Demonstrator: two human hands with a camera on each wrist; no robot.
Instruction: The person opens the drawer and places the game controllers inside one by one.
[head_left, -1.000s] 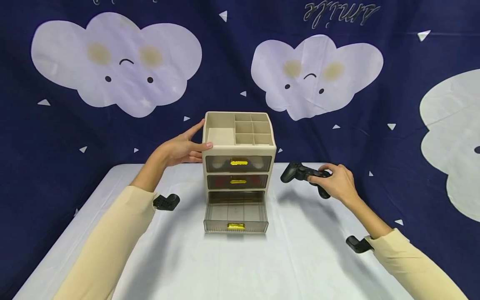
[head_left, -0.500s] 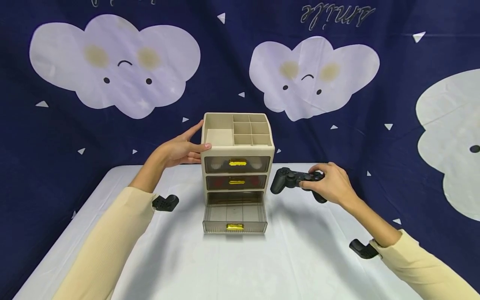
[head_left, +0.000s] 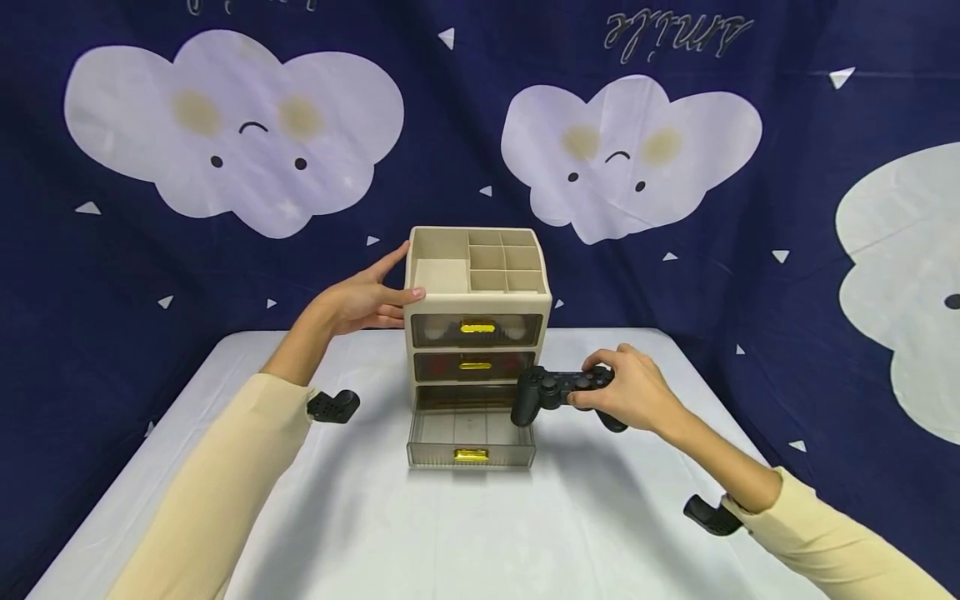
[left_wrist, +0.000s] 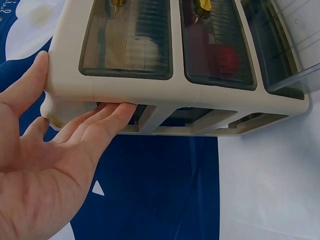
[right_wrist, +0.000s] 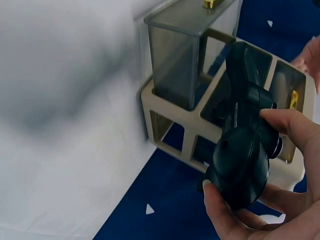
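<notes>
A black game controller [head_left: 564, 392] is held up in my right hand [head_left: 630, 392], which pinches its right-hand side between thumb and fingers. Its other grip overlaps the right edge of the pulled-out bottom drawer [head_left: 471, 454] in the head view. That clear grey drawer belongs to a cream desktop organizer [head_left: 480, 302]. With fairly straight fingers, my left hand [head_left: 358, 304] rests against the organizer's left side, thumb at the top front edge. The left wrist view shows the fingertips [left_wrist: 122, 112] touching the side frame.
Two upper drawers, the top one [head_left: 442, 332] and the middle one [head_left: 438, 365], are pushed in and hold blurry items. Divided compartments [head_left: 504, 258] form the organizer's top. A white-covered table [head_left: 480, 533] lies beneath, with a dark blue cloud-print curtain [head_left: 450, 108] behind.
My right hand has carried the controller leftward and lower, from beside the organizer to the bottom drawer's right edge. The left hand and the organizer have stayed in place.
</notes>
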